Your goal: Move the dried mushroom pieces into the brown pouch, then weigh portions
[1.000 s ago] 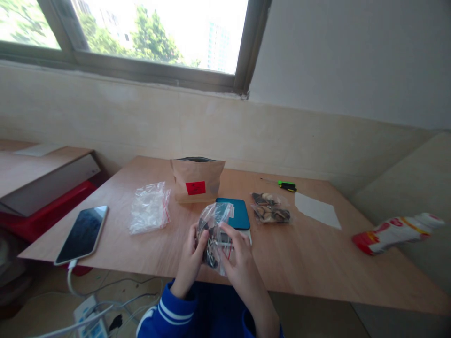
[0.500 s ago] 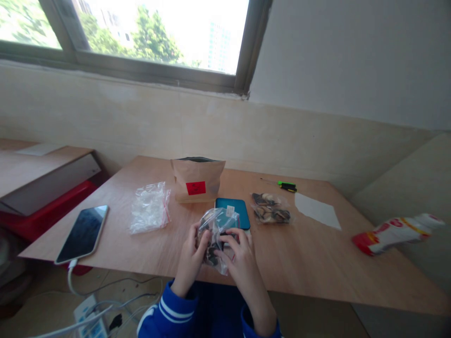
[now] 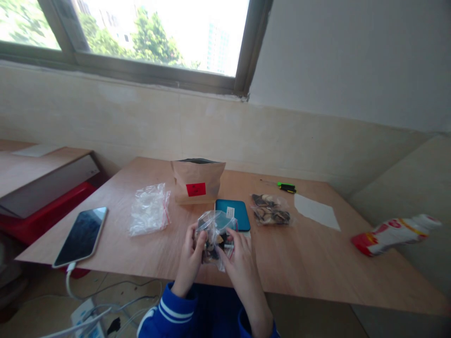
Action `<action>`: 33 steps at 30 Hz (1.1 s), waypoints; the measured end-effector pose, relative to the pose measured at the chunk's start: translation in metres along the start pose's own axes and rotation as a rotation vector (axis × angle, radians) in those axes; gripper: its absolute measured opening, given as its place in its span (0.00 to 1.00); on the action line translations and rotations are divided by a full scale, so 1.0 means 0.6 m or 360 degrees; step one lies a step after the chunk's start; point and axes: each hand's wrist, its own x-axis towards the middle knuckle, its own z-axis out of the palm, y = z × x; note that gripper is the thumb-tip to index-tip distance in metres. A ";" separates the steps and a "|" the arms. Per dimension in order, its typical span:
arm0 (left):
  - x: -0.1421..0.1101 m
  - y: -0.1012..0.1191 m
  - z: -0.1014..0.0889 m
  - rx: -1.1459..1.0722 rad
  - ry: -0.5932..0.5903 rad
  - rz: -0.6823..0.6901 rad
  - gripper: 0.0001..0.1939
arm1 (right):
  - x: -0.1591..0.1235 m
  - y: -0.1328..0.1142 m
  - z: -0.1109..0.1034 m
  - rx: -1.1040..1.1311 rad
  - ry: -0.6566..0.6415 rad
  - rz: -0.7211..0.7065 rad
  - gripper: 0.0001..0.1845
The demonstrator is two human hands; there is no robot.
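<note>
"So, which way does the clear bag (image 3: 213, 236) lie?"

"Between the left hand (image 3: 190, 251) and the right hand (image 3: 241, 256), over the near side of the table (image 3: 310, 263). Both touch it, so neither is nearer. Its longer way seems to run near to far."

"And how are they set?"

"The left curls around its left side, thumb in front, holding it. The right is half curled, thumb and fingertips on the bag's right part; what exactly they pinch, I can't tell."

"Counts?"

"One held bag, one paper pouch (image 3: 197, 174) standing far, one blue lid (image 3: 242, 216), and on the right two filled packets (image 3: 270, 216), one paper sheet (image 3: 317, 212), one bottle (image 3: 394, 233). Left: one phone (image 3: 81, 236); the loose plastic bags (image 3: 147, 211) overlap too much to count."
</note>
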 end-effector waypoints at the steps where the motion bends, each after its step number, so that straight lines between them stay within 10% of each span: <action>1: -0.001 0.000 0.000 -0.0005 -0.0005 0.0000 0.21 | -0.001 0.001 0.002 0.0026 0.0008 0.0019 0.21; 16: 0.014 0.009 -0.015 -0.0112 0.0367 -0.0180 0.26 | 0.095 -0.028 -0.033 0.1147 0.0150 0.0314 0.16; 25: 0.025 -0.009 -0.047 -0.0100 0.0448 -0.0206 0.26 | 0.360 -0.110 -0.011 0.0613 0.0353 -0.0702 0.11; 33: 0.028 -0.009 -0.055 -0.0076 0.0453 -0.0235 0.26 | 0.365 -0.091 0.030 0.0350 -0.0042 -0.1084 0.12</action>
